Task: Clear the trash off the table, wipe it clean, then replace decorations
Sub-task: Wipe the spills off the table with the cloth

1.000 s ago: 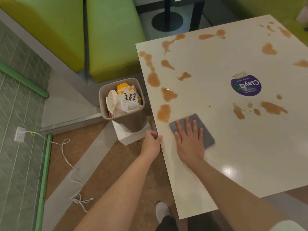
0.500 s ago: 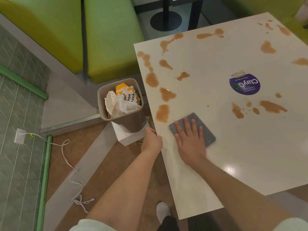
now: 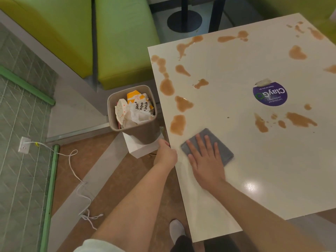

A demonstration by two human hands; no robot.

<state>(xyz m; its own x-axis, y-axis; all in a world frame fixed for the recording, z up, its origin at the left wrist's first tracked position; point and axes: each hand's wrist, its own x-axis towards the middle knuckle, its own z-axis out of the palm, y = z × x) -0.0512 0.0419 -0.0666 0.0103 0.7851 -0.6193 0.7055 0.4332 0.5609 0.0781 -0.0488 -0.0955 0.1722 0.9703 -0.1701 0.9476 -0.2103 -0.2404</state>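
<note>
**Wiping stage: cloth under the right palm, spills unwiped**

While the right hand (image 3: 206, 160) lies flat on a folded grey cloth (image 3: 209, 145), fingers straight and slightly spread, the palm presses the cloth onto the white table (image 3: 272, 170) near its left edge. The cloth's far corner lies just beside the nearest of the brown spills (image 3: 178, 124), apart from it by a narrow strip of bare tabletop. More brown puddles run in a chain along the left edge toward the far corner, and others are scattered across the far side and to the right of the cloth. A round purple sticker (image 3: 270, 94) reading "ClayGo", seen upside down, sits on the tabletop well to the right of the chain, with a scrap of pale tape at its far rim.

The left hand (image 3: 166, 154) grips the left edge of the table, fingers curled over and hidden below the rim, just beside the cloth's near-left corner.

Off the table, a taupe waste bin (image 3: 138, 132) stands on a small white box (image 3: 143, 149) beside the left edge; it is filled with crumpled paper wrappers (image 3: 135, 110), white, dotted and orange. Green bench seats (image 3: 123, 42) stand beyond the bin. A white cord (image 3: 76, 171) trails from a wall socket (image 3: 24, 144) across the brown floor.
</note>
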